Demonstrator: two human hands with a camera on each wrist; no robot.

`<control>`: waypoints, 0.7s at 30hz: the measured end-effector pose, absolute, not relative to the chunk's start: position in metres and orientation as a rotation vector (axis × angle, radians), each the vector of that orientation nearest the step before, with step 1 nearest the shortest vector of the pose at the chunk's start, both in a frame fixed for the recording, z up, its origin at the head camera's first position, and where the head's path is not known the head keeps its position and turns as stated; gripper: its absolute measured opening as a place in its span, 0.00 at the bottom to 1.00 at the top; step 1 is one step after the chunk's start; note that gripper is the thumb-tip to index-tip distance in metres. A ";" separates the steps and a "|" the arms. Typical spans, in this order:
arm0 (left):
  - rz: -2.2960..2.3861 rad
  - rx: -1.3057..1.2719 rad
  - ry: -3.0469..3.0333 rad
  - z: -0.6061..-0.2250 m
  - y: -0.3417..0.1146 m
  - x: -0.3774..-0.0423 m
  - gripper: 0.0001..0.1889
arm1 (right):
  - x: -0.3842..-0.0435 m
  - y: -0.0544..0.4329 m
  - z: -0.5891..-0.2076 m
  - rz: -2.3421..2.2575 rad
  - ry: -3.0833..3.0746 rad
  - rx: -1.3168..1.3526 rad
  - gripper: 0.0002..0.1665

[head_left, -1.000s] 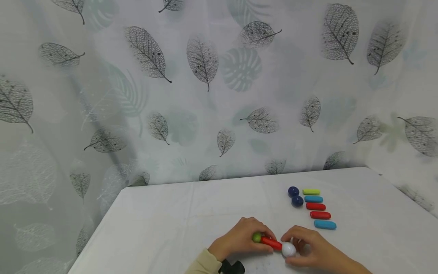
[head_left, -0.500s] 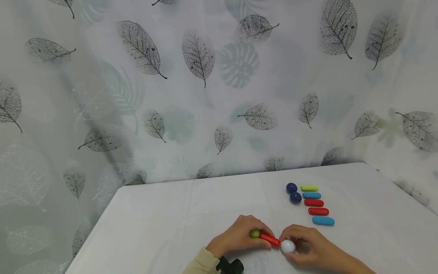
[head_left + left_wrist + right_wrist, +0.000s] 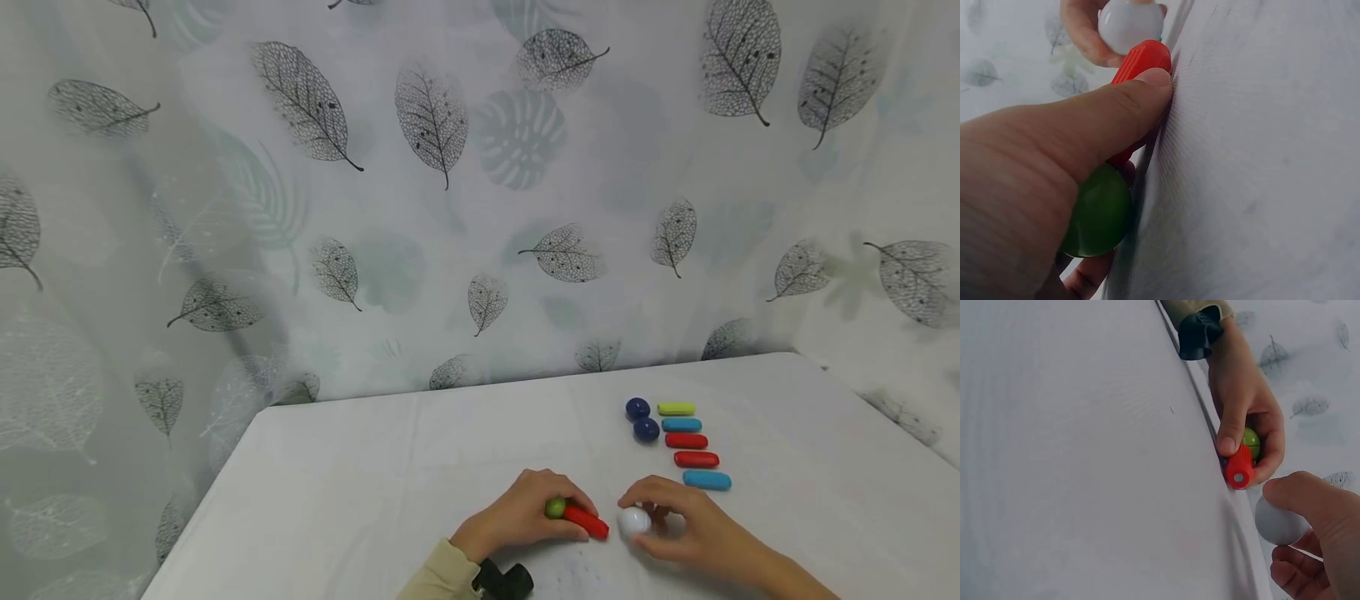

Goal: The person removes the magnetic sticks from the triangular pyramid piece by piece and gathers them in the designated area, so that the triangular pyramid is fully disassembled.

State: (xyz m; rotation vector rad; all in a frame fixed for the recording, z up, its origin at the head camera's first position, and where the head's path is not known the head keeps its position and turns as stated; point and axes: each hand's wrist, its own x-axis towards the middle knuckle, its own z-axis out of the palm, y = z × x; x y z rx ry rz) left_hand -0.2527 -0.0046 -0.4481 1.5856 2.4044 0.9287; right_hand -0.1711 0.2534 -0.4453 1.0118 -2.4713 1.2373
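Observation:
My left hand (image 3: 528, 510) pinches a red ribbed rod (image 3: 587, 522) between thumb and fingers, low over the white table. A green ball (image 3: 555, 507) sits against the rod's near end, under that hand. In the right wrist view, the rod's free end (image 3: 1239, 478) faces the camera with a small silvery disc in it. My right hand (image 3: 693, 527) holds a glossy white ball (image 3: 634, 522) between thumb and fingertips. A small gap separates this ball from the red rod.
Behind the right hand lie two navy balls (image 3: 647, 430) and a column of rods: a yellow-green rod (image 3: 677, 409), blue rods (image 3: 707, 480) and red rods (image 3: 696, 459). The white-covered table (image 3: 337, 492) ends at a leaf-print curtain (image 3: 450, 250).
The white ball touched the red rod's end a second ago; my right hand has drawn it away to the right. My left hand keeps hold of the rod. The head view has shifted slightly.

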 end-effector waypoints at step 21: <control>0.942 1.558 2.373 -0.447 -0.006 -0.251 0.13 | -0.210 0.278 -0.447 0.882 -2.314 0.700 0.27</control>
